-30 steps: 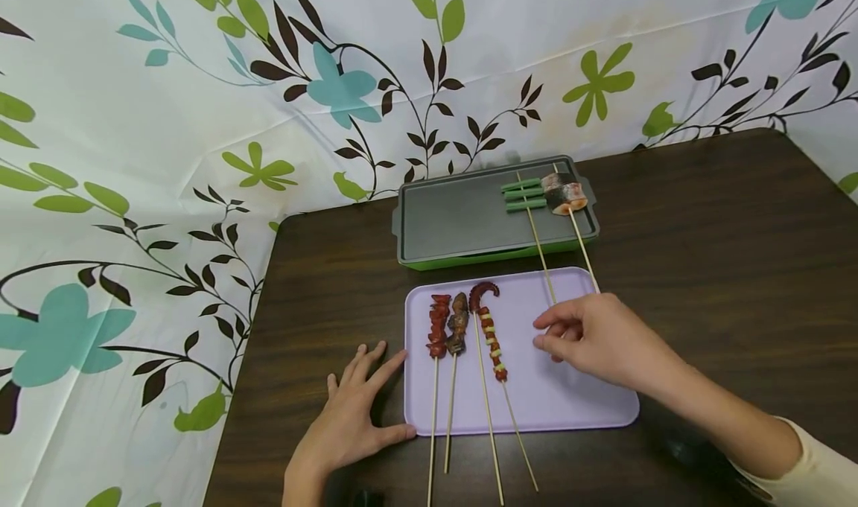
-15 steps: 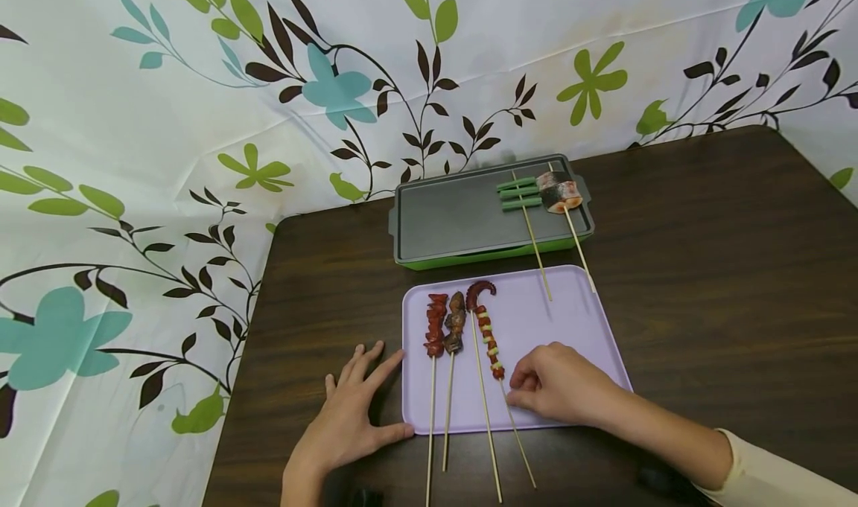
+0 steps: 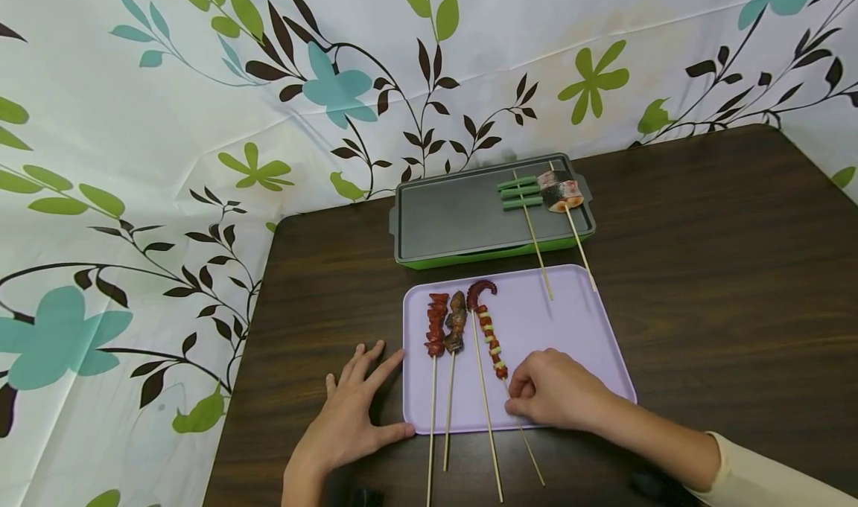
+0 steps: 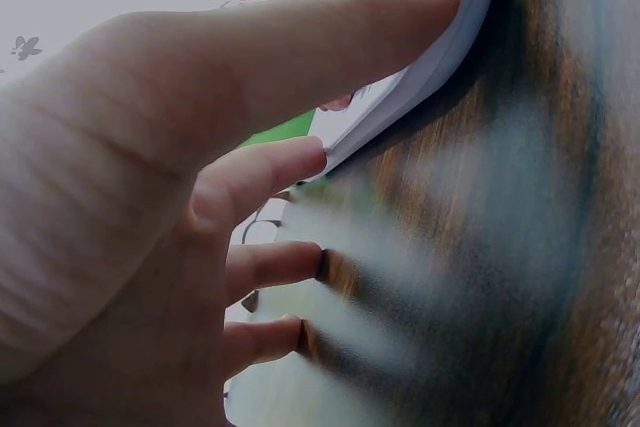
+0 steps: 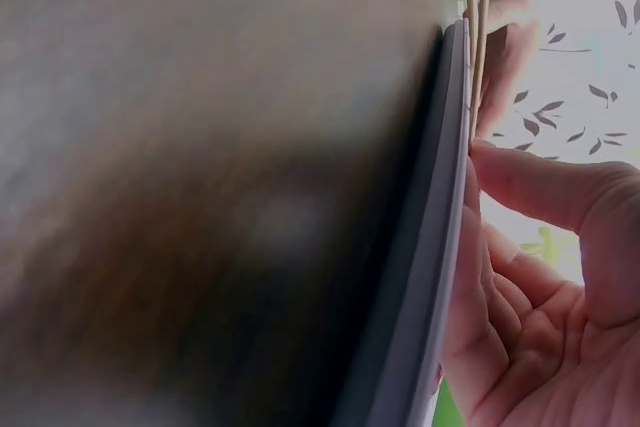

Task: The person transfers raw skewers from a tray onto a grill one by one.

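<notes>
My right hand pinches the stick of a thin skewer with red and pale green pieces, low over the lilac tray. In the right wrist view the thumb meets the stick beside the tray's rim. My left hand lies spread on the table at the tray's left side, its thumb and index finger touching the rim. Also on the tray are a skewer of red pieces, a brown meat skewer and a curled octopus tentacle skewer.
Behind the tray stands a green grill with a grey plate. A skewer of green pods and a fish skewer lie on its right side, sticks overhanging the tray. A patterned cloth hangs behind the dark wooden table.
My right hand has come down and left from near the grill skewers to the red-and-green skewer and pinched its stick. The stick's lower end has shifted slightly right. My left hand stays put.
</notes>
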`<move>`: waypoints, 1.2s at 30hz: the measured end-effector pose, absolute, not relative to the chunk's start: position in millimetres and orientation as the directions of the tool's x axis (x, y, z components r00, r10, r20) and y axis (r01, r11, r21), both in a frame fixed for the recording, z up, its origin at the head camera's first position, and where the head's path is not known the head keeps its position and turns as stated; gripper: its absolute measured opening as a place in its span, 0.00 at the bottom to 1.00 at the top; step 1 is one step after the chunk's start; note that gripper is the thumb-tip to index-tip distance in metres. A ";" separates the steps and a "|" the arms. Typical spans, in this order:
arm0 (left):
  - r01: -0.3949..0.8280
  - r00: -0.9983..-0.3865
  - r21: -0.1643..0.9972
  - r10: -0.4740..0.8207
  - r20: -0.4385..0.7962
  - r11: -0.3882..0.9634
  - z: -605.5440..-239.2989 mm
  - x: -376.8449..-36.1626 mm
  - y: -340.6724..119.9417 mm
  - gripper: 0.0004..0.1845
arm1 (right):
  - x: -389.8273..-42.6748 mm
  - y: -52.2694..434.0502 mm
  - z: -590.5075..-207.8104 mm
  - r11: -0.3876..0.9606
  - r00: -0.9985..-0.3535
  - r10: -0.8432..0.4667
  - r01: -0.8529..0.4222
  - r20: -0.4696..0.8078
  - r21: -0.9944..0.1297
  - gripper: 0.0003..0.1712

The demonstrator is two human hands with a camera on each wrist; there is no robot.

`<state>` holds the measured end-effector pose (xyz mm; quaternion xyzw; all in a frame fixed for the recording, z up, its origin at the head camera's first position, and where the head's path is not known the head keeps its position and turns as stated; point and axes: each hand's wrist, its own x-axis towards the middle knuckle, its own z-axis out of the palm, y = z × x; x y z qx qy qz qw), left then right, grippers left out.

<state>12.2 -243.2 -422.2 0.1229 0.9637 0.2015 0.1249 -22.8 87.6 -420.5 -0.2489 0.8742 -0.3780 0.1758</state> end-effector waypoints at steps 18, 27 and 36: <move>0.186 -0.935 0.418 0.290 -0.201 0.889 -422.3 12.2 -243.4 0.53 | -26.1 118.0 -421.4 0.496 -0.781 -0.603 -0.205 -0.165 -0.844 0.08; 0.185 -0.937 0.415 0.287 -0.197 0.891 -422.1 12.5 -243.0 0.53 | -21.7 123.8 -405.0 0.471 -0.760 -0.625 -0.185 -0.178 -0.863 0.08; 0.187 -0.938 0.416 0.287 -0.193 0.890 -423.6 12.7 -243.6 0.53 | -35.5 124.5 -375.0 0.493 -0.796 -0.590 -0.226 -0.132 -0.840 0.02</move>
